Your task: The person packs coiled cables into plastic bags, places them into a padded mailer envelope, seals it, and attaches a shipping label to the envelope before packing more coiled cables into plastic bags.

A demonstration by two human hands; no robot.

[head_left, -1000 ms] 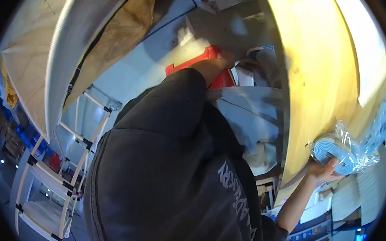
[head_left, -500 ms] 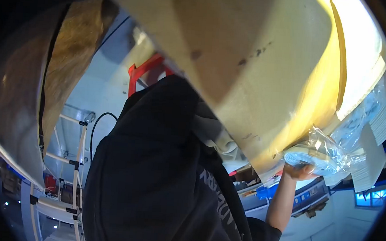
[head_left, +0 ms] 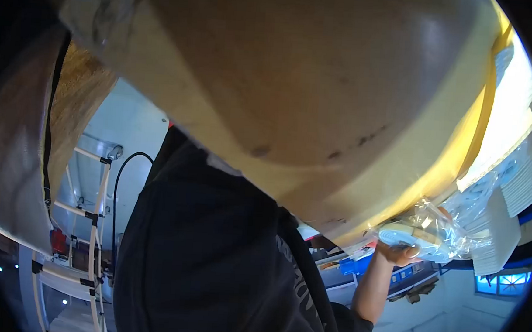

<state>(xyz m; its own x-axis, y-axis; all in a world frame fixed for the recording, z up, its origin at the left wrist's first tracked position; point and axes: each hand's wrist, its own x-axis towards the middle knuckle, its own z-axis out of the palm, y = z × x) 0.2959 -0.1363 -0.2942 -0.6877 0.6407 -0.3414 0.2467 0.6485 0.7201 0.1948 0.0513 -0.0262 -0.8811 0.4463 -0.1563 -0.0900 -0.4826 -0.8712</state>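
Note:
At the right, my right hand [head_left: 398,253] is against the lower side of a flat, coiled pale roll [head_left: 405,235] in a clear plastic bag [head_left: 450,235]. Its fingers curl around the roll's edge, partly hidden by it. The roll lies beside the lower right edge of a large wooden tabletop [head_left: 313,187], which fills the upper view. A bit of bare skin shows at the bottom edge, but I cannot tell which part of the arm it is. My left hand is out of sight.
A stack of white sheets [head_left: 499,235] and more clear plastic stand right of the roll. At the left are a white tube-frame rack [head_left: 95,216] and a brown board [head_left: 79,87]. A dark top [head_left: 212,242] covers the middle. A blue-lit window [head_left: 508,284] is at the far right.
The view has shifted, so the tabletop now covers more of the picture and hides most of the red frame. My right hand and the bagged roll appear slightly lower and further left.

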